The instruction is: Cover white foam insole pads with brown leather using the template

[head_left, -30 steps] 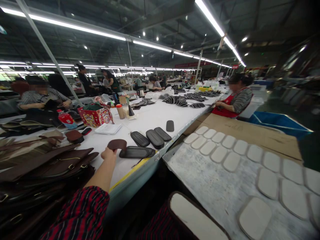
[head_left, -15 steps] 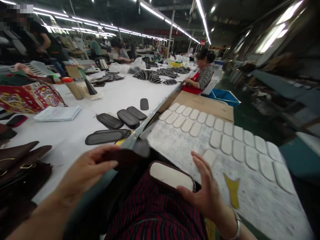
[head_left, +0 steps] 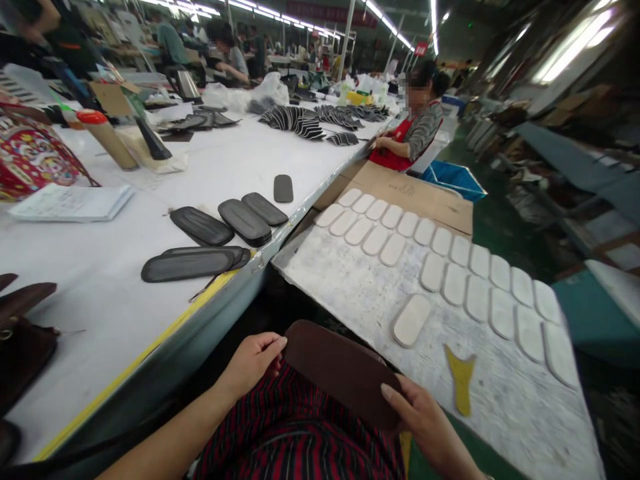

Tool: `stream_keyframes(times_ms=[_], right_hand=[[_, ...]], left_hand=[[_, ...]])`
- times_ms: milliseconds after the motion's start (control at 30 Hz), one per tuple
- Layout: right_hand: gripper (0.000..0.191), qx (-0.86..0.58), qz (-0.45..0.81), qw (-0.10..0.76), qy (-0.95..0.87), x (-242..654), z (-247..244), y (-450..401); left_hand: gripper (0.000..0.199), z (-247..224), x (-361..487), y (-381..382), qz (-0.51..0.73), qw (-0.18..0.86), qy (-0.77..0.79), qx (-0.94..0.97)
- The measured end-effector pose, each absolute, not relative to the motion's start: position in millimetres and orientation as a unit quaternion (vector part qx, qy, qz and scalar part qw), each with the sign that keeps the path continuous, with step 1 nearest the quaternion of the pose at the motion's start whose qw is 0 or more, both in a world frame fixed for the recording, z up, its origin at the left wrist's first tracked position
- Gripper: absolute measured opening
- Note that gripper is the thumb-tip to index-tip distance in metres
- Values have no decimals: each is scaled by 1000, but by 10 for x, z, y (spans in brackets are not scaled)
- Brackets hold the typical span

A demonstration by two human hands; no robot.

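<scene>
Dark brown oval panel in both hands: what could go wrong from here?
The dark brown oval panel is held by its two ends, in the left hand and right hand, over the lap; if a grip slips, it might fall.
The overlapping black oval pads reach the edge of the white table; a bump could send one off.
The lone white-faced oval piece lies near the panel on the gray board; a swing might knock it.
</scene>
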State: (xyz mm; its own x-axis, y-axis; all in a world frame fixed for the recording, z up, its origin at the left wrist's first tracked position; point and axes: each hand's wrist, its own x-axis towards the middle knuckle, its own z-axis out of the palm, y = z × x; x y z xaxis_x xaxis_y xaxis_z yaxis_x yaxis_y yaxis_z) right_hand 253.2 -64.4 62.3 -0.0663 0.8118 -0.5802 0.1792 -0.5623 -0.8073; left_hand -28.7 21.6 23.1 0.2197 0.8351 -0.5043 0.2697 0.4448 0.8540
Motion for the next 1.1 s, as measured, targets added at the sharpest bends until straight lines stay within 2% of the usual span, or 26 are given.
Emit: stream_keyframes(times_ms=[300,1100], right_hand=[[43,-715,533,249,-377,2621,341,-532],[37,-749,527,229,-331,2603,282,-471]], left_hand=[[28,140,-193,303,184,587,615,493],[31,44,-214,325,169,634,618,432]])
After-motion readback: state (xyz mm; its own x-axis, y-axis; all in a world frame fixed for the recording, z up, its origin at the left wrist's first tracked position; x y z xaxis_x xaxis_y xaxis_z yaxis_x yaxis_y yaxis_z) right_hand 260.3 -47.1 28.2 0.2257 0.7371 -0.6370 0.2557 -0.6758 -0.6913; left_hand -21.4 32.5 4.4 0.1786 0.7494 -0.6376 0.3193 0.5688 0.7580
